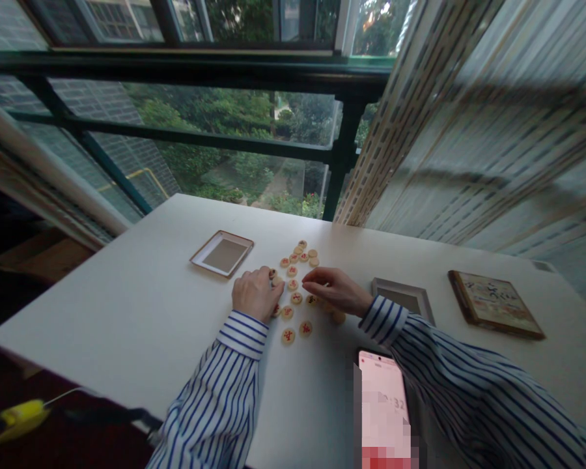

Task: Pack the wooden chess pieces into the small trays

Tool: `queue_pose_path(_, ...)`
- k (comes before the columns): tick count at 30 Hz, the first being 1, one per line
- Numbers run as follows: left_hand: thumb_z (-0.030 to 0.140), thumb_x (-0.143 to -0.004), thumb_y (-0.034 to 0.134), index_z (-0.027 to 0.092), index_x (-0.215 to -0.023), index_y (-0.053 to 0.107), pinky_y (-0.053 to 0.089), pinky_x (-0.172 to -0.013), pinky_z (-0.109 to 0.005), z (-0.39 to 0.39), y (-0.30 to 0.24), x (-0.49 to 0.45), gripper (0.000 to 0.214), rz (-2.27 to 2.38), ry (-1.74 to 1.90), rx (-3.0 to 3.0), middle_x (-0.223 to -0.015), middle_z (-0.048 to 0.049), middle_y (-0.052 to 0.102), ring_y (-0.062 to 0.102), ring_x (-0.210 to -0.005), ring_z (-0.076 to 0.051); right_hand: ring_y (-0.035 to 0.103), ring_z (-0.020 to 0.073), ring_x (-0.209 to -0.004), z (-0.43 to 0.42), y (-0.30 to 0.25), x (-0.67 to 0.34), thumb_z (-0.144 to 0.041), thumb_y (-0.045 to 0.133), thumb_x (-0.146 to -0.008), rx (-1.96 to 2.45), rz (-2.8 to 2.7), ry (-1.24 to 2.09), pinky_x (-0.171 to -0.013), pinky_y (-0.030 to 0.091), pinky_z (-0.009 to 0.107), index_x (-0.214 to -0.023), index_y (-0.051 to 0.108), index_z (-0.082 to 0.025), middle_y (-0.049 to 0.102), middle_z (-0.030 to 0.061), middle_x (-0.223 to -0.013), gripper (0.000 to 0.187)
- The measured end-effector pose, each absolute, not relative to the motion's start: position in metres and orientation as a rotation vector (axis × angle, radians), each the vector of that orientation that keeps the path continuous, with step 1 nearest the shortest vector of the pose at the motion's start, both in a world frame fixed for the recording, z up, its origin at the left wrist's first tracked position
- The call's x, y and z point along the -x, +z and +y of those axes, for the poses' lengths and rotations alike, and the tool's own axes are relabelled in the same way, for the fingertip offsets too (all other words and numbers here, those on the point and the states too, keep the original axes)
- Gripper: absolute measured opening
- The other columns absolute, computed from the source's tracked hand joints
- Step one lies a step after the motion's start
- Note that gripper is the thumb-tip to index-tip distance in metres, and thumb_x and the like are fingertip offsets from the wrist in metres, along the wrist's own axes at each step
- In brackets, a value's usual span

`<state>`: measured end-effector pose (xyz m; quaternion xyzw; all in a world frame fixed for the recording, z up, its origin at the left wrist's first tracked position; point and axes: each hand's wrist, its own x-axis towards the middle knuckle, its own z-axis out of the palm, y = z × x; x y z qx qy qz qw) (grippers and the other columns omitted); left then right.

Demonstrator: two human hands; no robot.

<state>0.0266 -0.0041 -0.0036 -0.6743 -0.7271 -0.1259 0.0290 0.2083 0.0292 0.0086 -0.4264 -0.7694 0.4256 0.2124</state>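
A white table holds a phone, near the right sleeve; a shallow tray lies farther left; the left hand curls half-closed, the right hand bends loosely, grips unclear; round game pieces lie scattered between and beyond.

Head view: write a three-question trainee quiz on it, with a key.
1. True or false: both forearms are bare.
2. The round piece nearest the bottom edge of the picture is marked in: a) red, b) green, c) blue.
3. Which hand is nearer the phone?

Key: 1. False; both are in striped sleeves. 2. a. 3. The right hand.
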Motion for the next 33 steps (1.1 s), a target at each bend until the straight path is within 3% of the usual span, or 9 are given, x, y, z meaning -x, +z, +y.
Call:
queue_pose_path(10, 0.041, -0.075, 0.047, 0.017, -0.086, 0.059, 0.039, -0.068, -0.036, 0.002, -0.005, -0.036, 0.028, -2.322, -0.253, 2.039, -0.081, -0.0095, 0.065, 0.057, -0.084, -0.028, 0.049, 0.0113, -0.063, 0.033, 0.005, -0.208, -0.032, 0.05, -0.078, 1.189, -2.111, 1.205, -0.059, 0.038, 0.024, -0.083, 0.064, -0.012, 0.059, 0.0024, -0.071, 0.024)
queue_pose_path(24, 0.034, -0.075, 0.048, 0.019, -0.082, 0.058, 0.038, -0.064, -0.035, 0.001, -0.013, -0.034, 0.02, -2.229, -0.354, 2.043, -0.074, -0.0076, 0.065, 0.058, -0.077, -0.027, 0.05, 0.0113, -0.063, 0.036, -0.002, -0.21, -0.032, 0.051, -0.078, 1.171, -2.104, 1.18, -0.059, 0.04, 0.024, -0.083, 0.064, -0.013, 0.061, 0.0025, -0.072, 0.024)
queue_pose_path(29, 0.037, -0.075, 0.049, 0.019, -0.08, 0.059, 0.039, -0.064, -0.034, 0.001, -0.01, -0.03, 0.021, -2.278, -0.537, 2.046, -0.075, -0.006, 0.065, 0.058, -0.074, -0.024, 0.05, 0.0108, -0.062, 0.038, -0.003, -0.21, -0.033, 0.051, -0.078, 1.211, -2.121, 1.13, -0.057, 0.038, 0.023, -0.084, 0.064, -0.014, 0.06, 0.0015, -0.07, 0.024)
queue_pose_path(33, 0.041, -0.074, 0.052, 0.019, -0.079, 0.06, 0.04, -0.063, -0.03, 0.002, -0.007, -0.023, 0.024, -2.369, -0.906, 2.08, -0.073, -0.0043, 0.064, 0.057, -0.069, -0.019, 0.051, 0.0109, -0.061, 0.039, -0.005, -0.211, -0.033, 0.05, -0.079, 1.218, -2.126, 1.111, -0.055, 0.038, 0.022, -0.084, 0.065, -0.015, 0.061, 0.0014, -0.07, 0.024)
